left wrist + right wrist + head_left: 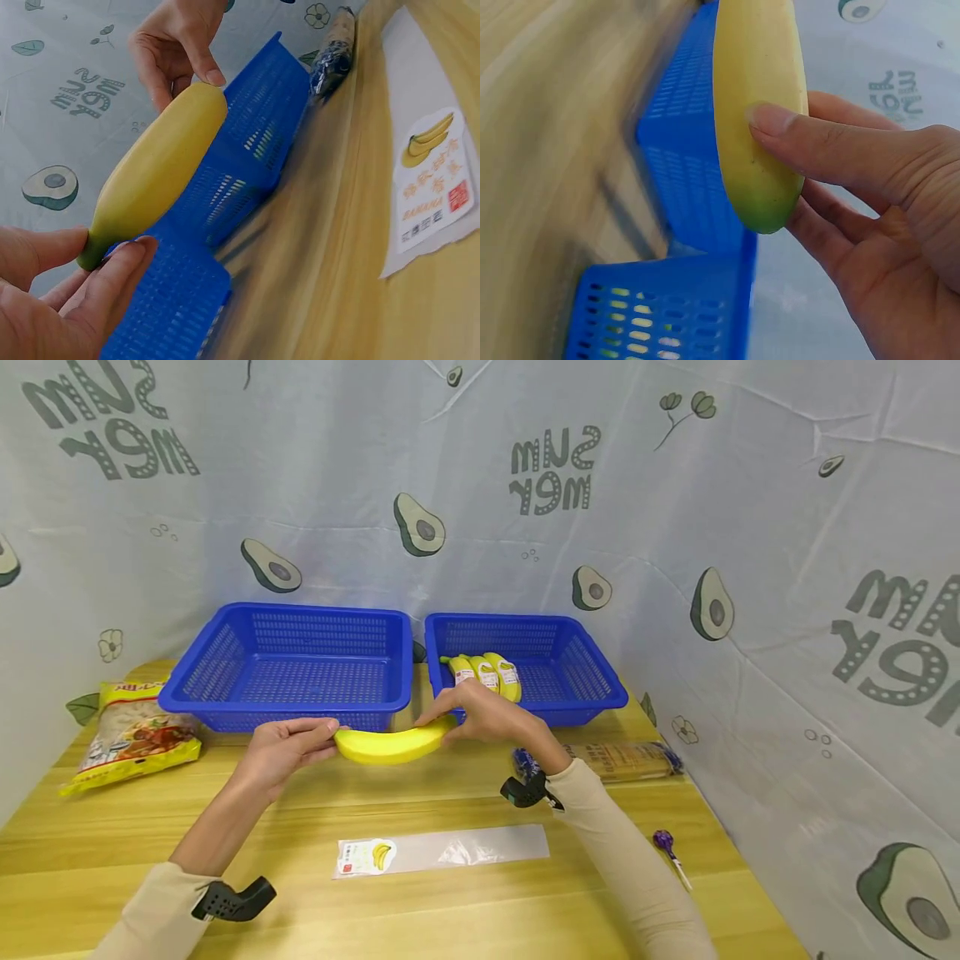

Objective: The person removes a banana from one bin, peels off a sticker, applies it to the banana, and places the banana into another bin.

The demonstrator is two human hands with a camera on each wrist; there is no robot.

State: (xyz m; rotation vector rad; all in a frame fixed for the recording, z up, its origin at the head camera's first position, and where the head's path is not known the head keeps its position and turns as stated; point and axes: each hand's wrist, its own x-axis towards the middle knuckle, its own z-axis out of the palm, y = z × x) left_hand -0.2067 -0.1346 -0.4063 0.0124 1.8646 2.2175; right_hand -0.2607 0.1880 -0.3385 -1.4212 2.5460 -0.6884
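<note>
Yellow plastic marks the far left of the wooden table (450, 793): a noodle packet (131, 735) whose print we cannot read. Next we see the left blue basket (288, 664), with nothing showing in it. In front of it our left hand (288, 747) pinches 1 end of a bare banana (390, 745) between thumb and fingers, and our right hand (487, 710) pinches the other end the same way, so the fruit hangs level just above the table, in front of the gap between the 2 baskets. Nearer us lies a clear flat bag (442, 852) with a banana picture on its label. The right blue basket (525, 668) holds 3 bagged bananas (486, 674), each labelled. Right of our right wrist lie a long packet (622, 760) and a purple lollipop (663, 842).

The left wrist camera alone lets us read "BANANA" on the bag label (431, 180), above red characters too small to make out. The right wrist camera alone shows the banana's greenish tip (769, 214) under the right thumb (810, 139). The backdrop cloth (750, 527) reads "SUMMER", mirrored.
</note>
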